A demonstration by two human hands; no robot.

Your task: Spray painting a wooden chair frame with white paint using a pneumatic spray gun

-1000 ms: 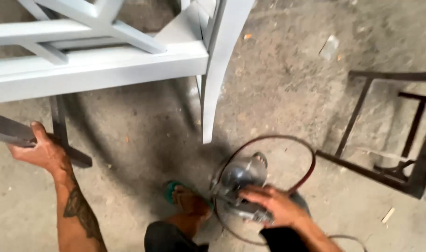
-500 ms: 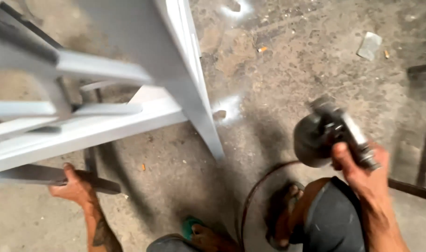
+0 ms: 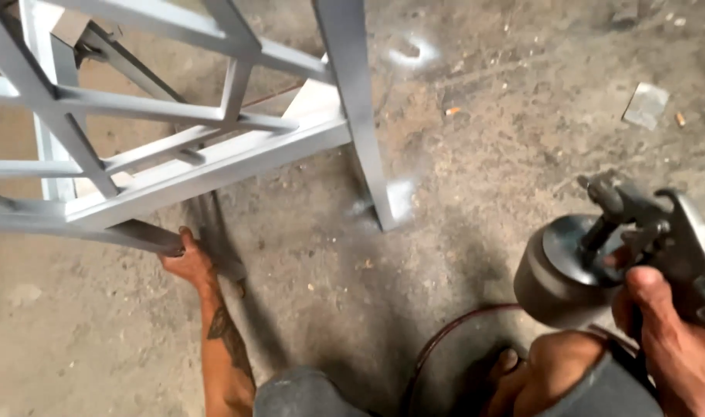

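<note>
Overhead, grey-painted metal frame [image 3: 213, 154] stands tilted, bars crossing.

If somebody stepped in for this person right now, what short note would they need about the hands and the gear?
Left hand: low near the floor, gripping a dark bar under the frame.
Right hand: holding the spray gun by its grip, cup toward the frame, away from it.
Hose: curves on the floor by the knee.
Done: the frame looks grey all over where visible; grey overspray marks the floor by the leg.
Left: the dark bar appears unpainted; hidden faces cannot be judged.
</note>
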